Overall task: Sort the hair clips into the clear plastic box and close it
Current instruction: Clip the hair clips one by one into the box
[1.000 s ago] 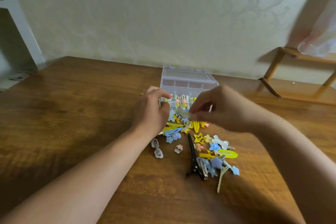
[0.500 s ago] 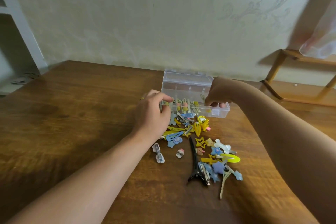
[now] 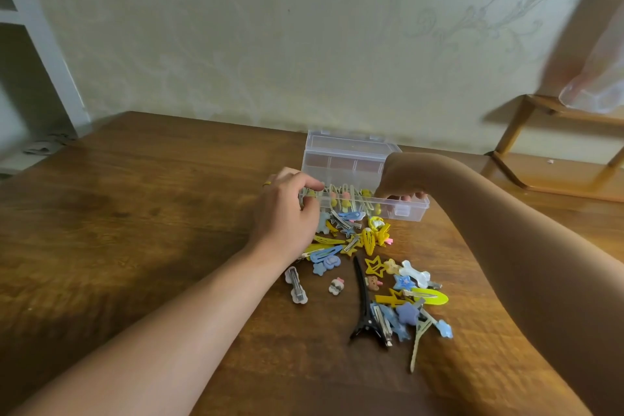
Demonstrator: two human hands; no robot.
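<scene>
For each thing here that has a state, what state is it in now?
Box: open, lid up, some clips inside.
Clip pile: loose on the table, not yet sorted.
Black clip: lying flat, shut.
Left hand: gripping the box's left end.
Right hand: fingers inside the box; whether it holds anything is hidden.

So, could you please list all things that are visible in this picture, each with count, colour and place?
clear plastic box: one, transparent, open, far middle of the table, some clips already inside
loose hair clips: many, count unclear, mostly yellow and blue, piled on the table in front of the box
black clip: one, long, black, near side of the pile
table: one, brown wood, under everything
wooden stand: one, light brown, far right
wall: pale, patterned, behind the table
left hand: at the box's left front corner, a ring on one finger
right hand: reaching into the box; whether it holds a clip cannot be seen
</scene>
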